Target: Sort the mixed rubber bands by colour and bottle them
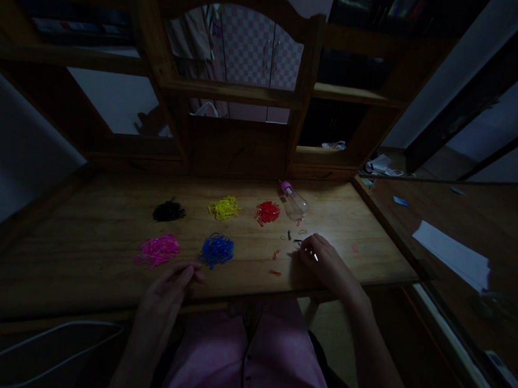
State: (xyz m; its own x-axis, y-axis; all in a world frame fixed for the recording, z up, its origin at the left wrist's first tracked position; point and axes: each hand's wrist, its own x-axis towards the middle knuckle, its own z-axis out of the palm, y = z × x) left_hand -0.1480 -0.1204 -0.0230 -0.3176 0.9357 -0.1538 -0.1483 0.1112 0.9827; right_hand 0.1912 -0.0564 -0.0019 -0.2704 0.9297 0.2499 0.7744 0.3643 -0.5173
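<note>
My left hand (pixel 171 288) rests at the table's front edge, fingers loosely curved and apart, with nothing visible in them. Nearest to it are a pile of small pink loops (pixel 159 251) and a pile of blue loops (pixel 216 249). On the right, my right hand (pixel 319 256) is closed low over the tabletop, fingertips pinched. A small dark piece (pixel 297 241) shows at the fingertips, and a bright glint lies between the fingers; what they grip is unclear. Left of this hand lie loose orange loops (pixel 274 272) and a small brown piece (pixel 288 235).
Black loops (pixel 168 210), yellow loops (pixel 224 208) and red loops (pixel 267 212) form piles farther back. A clear bulb-shaped bottle (pixel 296 206) with a pink cap lies behind the right hand. A wooden shelf unit (pixel 237 149) borders the back. White paper (pixel 451 253) lies on the right surface.
</note>
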